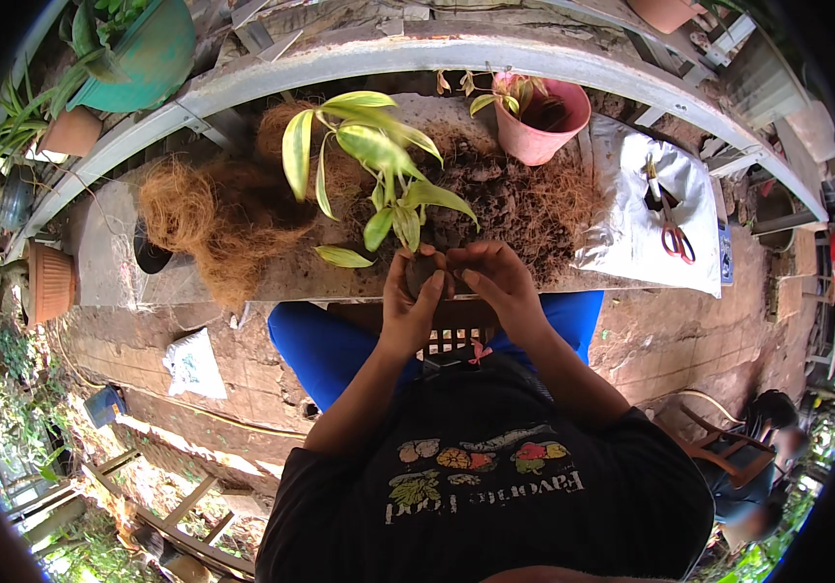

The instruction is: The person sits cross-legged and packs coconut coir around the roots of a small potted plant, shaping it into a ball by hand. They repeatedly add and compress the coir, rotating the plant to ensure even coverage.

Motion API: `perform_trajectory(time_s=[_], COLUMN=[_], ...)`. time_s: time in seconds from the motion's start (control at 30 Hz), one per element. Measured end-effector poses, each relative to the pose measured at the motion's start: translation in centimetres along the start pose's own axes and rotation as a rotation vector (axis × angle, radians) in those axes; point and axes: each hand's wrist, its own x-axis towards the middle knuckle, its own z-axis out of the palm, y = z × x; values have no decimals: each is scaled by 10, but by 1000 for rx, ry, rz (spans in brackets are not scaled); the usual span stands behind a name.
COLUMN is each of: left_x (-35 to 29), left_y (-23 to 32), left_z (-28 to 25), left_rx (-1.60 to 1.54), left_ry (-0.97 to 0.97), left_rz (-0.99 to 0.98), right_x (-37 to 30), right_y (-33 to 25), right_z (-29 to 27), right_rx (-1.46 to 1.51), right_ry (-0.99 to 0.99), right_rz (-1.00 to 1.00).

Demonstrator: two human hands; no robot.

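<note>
My left hand [412,293] curls around a dark brown clump [423,276] at the table's near edge, thumb pressed on it. Close beside it, the bent fingers of my right hand [495,280] meet the clump's right side; what they pinch is hidden. Just beyond my hands rises a plant with yellow-green striped leaves [379,151]. Its lower leaves hang over my left fingertips, and whether its stem joins the clump is hard to see. A single striped leaf [344,257] lies left of my left hand. Loose dark soil with fine roots [524,209] spreads beyond my right hand.
Brown coconut fibre [213,219] is heaped on the left of the table. A pink pot [542,121] stands at the back. Scissors [674,233] and a small tool lie on a white sack [631,204] at right. A metal rail [437,56] runs behind. A person sits at lower right.
</note>
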Motion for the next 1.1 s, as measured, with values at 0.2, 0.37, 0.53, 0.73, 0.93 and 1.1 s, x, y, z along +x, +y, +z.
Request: perform_trajectory(time_s=[0.2,0.37,0.53,0.73,0.93,1.1], left_x=[4,6,4,9,5,3], left_y=[0,-3,-4,-7,4,-7], left_z=[15,17,15,8,22,1], left_rx=[-157,-121,39,76,-24,74], left_ry=[-43,-51,-43,-67,24,13], left_rz=[-96,-118,-96,-66,-75,-51], right_x=[0,5,4,5,4,0], right_y=[-12,-10,-3,4,-9,1], right_z=[12,10,14,16,24,15], right_rx=[129,194,192,144,204,91], right_ry=[17,-39,10,36,47,108], right_rz=[233,277,163,131,216,140])
